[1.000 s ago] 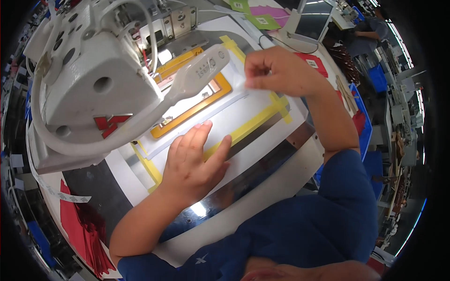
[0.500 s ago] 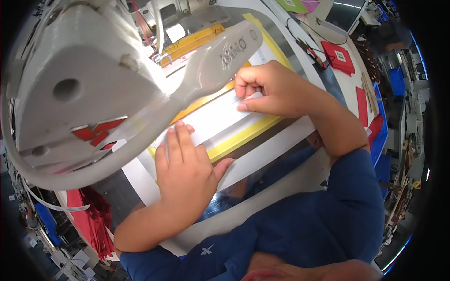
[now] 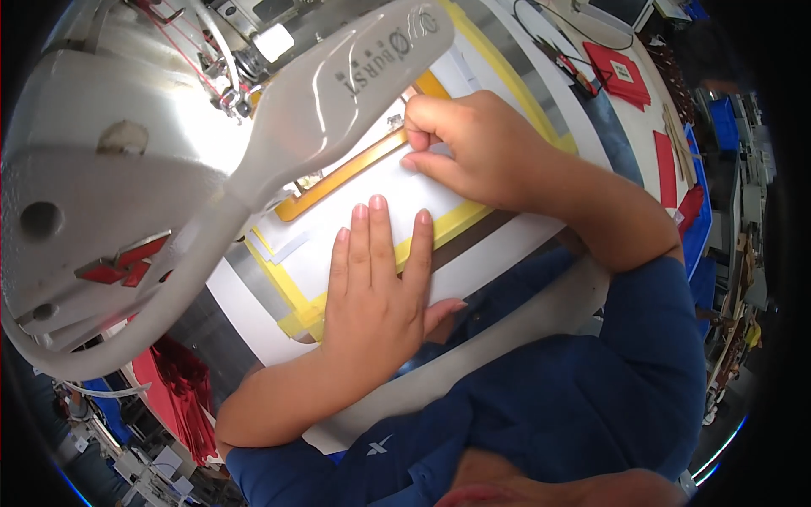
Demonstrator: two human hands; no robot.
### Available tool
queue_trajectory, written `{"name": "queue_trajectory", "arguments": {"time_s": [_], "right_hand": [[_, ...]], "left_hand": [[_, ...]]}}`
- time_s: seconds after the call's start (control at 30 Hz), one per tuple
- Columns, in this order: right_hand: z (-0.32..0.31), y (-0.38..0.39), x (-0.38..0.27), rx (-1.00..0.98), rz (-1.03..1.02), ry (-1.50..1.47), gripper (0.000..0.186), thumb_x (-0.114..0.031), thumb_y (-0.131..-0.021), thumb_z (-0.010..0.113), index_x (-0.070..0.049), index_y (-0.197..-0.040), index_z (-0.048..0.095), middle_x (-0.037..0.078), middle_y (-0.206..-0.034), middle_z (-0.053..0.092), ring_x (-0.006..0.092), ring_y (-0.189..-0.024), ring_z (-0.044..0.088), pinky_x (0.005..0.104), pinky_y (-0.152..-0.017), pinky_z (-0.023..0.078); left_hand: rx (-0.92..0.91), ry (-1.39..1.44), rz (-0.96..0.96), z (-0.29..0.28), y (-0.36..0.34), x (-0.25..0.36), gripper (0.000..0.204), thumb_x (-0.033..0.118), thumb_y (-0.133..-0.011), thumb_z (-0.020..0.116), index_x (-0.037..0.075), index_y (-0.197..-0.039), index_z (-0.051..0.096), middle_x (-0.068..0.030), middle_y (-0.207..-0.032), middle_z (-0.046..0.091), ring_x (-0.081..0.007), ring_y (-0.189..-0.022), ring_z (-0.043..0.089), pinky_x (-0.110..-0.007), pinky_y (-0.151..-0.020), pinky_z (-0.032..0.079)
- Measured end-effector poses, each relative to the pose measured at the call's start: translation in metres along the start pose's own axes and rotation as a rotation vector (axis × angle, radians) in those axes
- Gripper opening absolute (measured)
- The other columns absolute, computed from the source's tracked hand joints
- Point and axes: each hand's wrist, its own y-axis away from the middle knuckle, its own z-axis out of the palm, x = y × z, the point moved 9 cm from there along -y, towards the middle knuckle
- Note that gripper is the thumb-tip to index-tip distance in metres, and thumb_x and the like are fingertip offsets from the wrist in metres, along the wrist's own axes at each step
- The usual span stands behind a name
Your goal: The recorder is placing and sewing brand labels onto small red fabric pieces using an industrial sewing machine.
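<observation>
My left hand (image 3: 380, 287) lies spread, palm down, on a white sheet (image 3: 338, 224) bordered with yellow tape (image 3: 287, 300). My right hand (image 3: 473, 148) is closed, fingers curled at the sheet's upper part beside an orange frame (image 3: 342, 173); what is between thumb and forefinger is too hidden to make out. Beyond the hands stands a white sewing machine (image 3: 110, 186) with red threads and a lit head (image 3: 236, 101). A grey lamp (image 3: 338, 93) on a bent neck reaches over the frame, hiding part of it.
Red pieces lie in stacks at the back right (image 3: 617, 72) and left (image 3: 173, 393). Scissors (image 3: 579, 76), a black cable (image 3: 528, 34), wooden strips (image 3: 680, 148) and a blue tray (image 3: 699, 228) are along the right side. Other workstations fill both rims of the view.
My left hand has moved right and lower on the sheet, fingers spread flat. My right hand has moved leftward and down, then slightly up, staying closed. The orange frame's front bar shows again.
</observation>
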Motion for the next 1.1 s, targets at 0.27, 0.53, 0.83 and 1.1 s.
{"name": "queue_trajectory", "arguments": {"time_s": [0.27,0.53,0.83,1.1], "right_hand": [[-0.011,0.007,-0.014,0.104,-0.124,0.391,0.016,-0.014,-0.090,0.075,-0.007,-0.096,0.062,0.012,-0.083,0.067,0.0367,-0.074,0.068,0.0470,-0.067,0.054],[0.022,0.038,-0.054,-0.236,-0.278,0.444,0.027,-0.017,-0.074,0.083,-0.002,-0.085,0.063,0.011,-0.080,0.058,0.0189,-0.057,0.066,0.0324,-0.045,0.052],[0.023,0.035,-0.045,-0.351,-0.180,0.500,0.023,-0.012,-0.083,0.071,-0.001,-0.100,0.061,0.027,-0.120,0.071,0.0276,-0.066,0.075,0.0357,-0.053,0.057],[0.016,0.031,-0.039,-0.242,-0.183,0.503,0.016,-0.012,-0.082,0.075,-0.004,-0.090,0.063,0.013,-0.089,0.065,0.0220,-0.066,0.072,0.0343,-0.051,0.055]], "left_hand": [[-0.096,0.043,-0.067,0.007,-0.003,-0.011,0.102,0.058,-0.087,0.080,0.008,-0.166,0.040,-0.0452,-0.162,0.029,-0.0613,-0.151,0.033,-0.066,-0.123,0.029],[-0.063,0.065,-0.052,0.006,-0.017,-0.025,0.099,0.057,-0.088,0.080,0.003,-0.162,0.043,-0.0450,-0.163,0.029,-0.0616,-0.151,0.033,-0.066,-0.124,0.028],[-0.078,0.049,-0.077,0.003,-0.025,-0.027,0.099,0.060,-0.083,0.084,0.008,-0.159,0.049,-0.0414,-0.161,0.034,-0.0562,-0.150,0.036,-0.064,-0.123,0.030],[-0.088,0.092,-0.028,0.000,-0.029,-0.031,0.098,0.060,-0.086,0.081,0.006,-0.160,0.047,-0.0378,-0.157,0.037,-0.0548,-0.148,0.036,-0.063,-0.122,0.028]]}}
